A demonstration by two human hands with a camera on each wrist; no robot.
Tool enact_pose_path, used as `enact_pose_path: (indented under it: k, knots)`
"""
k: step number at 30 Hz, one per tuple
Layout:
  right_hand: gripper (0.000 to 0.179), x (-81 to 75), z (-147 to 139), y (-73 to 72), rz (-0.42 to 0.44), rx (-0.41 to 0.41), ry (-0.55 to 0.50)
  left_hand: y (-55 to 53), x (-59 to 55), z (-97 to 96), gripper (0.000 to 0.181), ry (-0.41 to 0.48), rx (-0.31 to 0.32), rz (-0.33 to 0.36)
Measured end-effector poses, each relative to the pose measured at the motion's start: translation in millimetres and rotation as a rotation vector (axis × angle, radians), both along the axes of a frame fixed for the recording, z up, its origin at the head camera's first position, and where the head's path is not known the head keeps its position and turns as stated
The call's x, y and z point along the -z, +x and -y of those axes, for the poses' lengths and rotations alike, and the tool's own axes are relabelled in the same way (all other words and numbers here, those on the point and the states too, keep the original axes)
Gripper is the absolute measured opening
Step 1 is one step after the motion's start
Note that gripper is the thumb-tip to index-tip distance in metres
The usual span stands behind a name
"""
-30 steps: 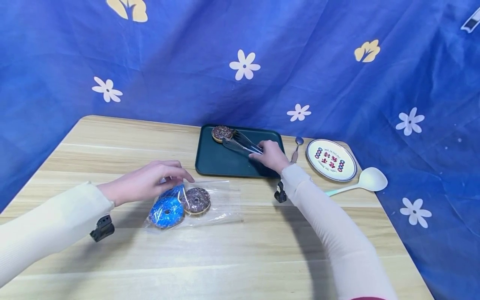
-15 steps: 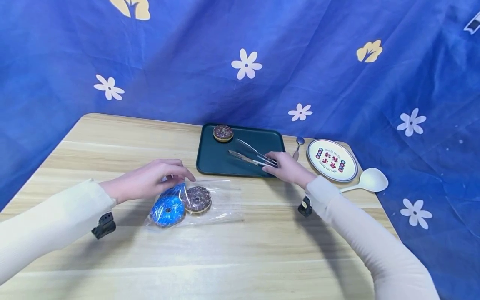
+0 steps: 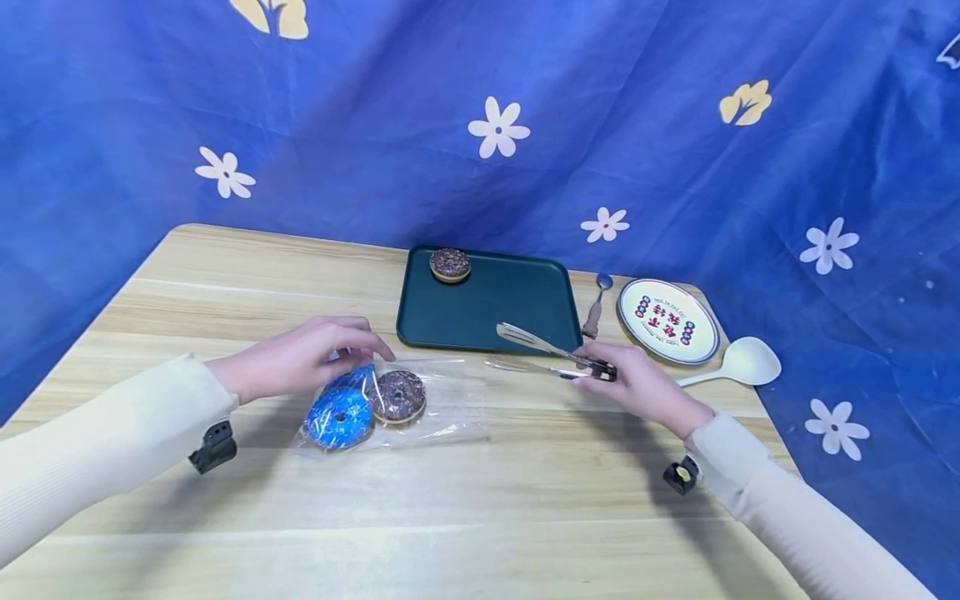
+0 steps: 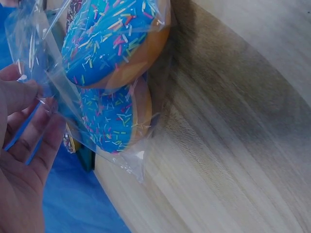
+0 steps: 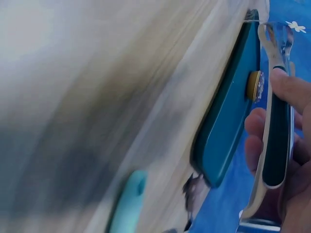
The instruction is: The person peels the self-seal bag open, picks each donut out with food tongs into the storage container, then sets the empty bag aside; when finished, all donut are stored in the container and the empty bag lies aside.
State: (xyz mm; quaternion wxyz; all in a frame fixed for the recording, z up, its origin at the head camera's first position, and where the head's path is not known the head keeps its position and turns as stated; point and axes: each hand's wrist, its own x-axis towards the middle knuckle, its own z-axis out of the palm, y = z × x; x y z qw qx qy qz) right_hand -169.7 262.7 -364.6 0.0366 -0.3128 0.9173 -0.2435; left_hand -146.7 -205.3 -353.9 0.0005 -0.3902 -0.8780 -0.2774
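My left hand (image 3: pixel 303 358) pinches the edge of a clear plastic bag (image 3: pixel 459 404) between thumb and fingers. Inside lie a brown sprinkled donut (image 3: pixel 405 388) and two blue sprinkled donuts, one in front (image 4: pixel 114 41) and another (image 4: pixel 107 119) beside it in the left wrist view. My right hand (image 3: pixel 637 383) grips metal tongs (image 3: pixel 528 338) by their dark handles, the thumb lying along one arm. The tongs' tips are spread with nothing between them, over the table near the bag's right end. A brown sprinkled donut (image 3: pixel 450 263) sits at the far left corner of a dark green tray (image 3: pixel 517 304).
Right of the tray lies a small spoon (image 3: pixel 597 304). Beyond it are a white plate (image 3: pixel 693 337) with red lettering and a white ladle (image 3: pixel 752 361) at the table's right edge. A blue flowered cloth (image 3: pixel 390 142) hangs behind the wooden table (image 3: pixel 420 525).
My right hand has drawn the tongs back from the tray donut, toward me and to the right, off the tray. The donut stays on the tray. My left hand keeps its hold on the bag.
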Motion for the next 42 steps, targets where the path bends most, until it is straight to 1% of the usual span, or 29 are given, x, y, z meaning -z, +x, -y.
enact_pose_path:
  k: [3,7,10,16,22,25,28,32,36,42]
  knots:
    - [0.033,1.6,-9.7,10.1,0.005,-0.003,-0.002,0.5,-0.8,0.0,0.034,-0.005,-0.007,0.008]
    - [0.028,5.8,-13.8,19.0,0.023,-0.042,-0.001,1.2,-1.6,0.2,0.033,-0.007,-0.016,0.015]
    - [0.027,11.0,-11.5,23.4,0.049,-0.076,-0.002,1.3,-1.4,0.3,0.034,-0.009,-0.023,0.020]
    - [0.030,20.2,0.4,28.4,0.090,-0.099,0.026,0.7,-1.4,-0.7,0.033,0.004,-0.016,0.014]
    - [0.032,25.9,19.9,25.4,0.114,-0.120,0.024,2.7,-2.8,-0.5,0.033,0.001,-0.022,0.017]
    - [0.033,28.7,31.1,22.5,0.112,-0.141,0.022,3.6,-2.9,-0.9,0.034,-0.001,-0.026,0.015]
    - [0.033,31.1,41.0,20.3,0.105,-0.159,0.020,3.6,-2.6,-2.7,0.035,-0.002,-0.022,0.018]
    - [0.033,33.8,52.5,18.5,0.077,-0.172,0.030,3.6,-3.0,-5.4,0.035,-0.005,-0.018,0.044]
    - [0.036,34.6,64.0,15.9,0.051,-0.196,0.040,4.7,-4.5,-5.7,0.035,-0.006,-0.019,0.055]
    - [0.036,33.4,73.4,11.9,0.060,-0.216,0.045,6.2,-5.7,-3.6,0.032,-0.006,-0.027,0.051]
